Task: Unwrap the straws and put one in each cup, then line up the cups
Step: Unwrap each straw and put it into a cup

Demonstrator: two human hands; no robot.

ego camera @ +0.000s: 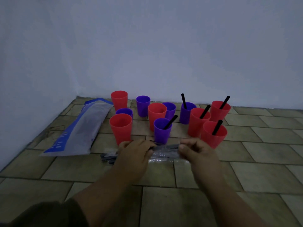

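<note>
Several red and purple cups stand in a loose cluster on the tiled floor. Black straws stick out of the front purple cup [162,131], the rear purple cup [186,113] and three red cups at the right [213,134]. The left cups, such as the front red cup [121,128], hold no straw. My left hand [134,153] and my right hand [195,150] each pinch an end of a wrapped black straw [165,147], held level just above the floor. Clear wrappers [162,158] lie under it. A bundle of dark straws [108,158] lies left of my left hand.
A large blue and clear plastic bag [82,128] lies flat to the left of the cups. A pale wall [147,46] runs behind the cups and along the left side. The floor [246,177] is beige tile.
</note>
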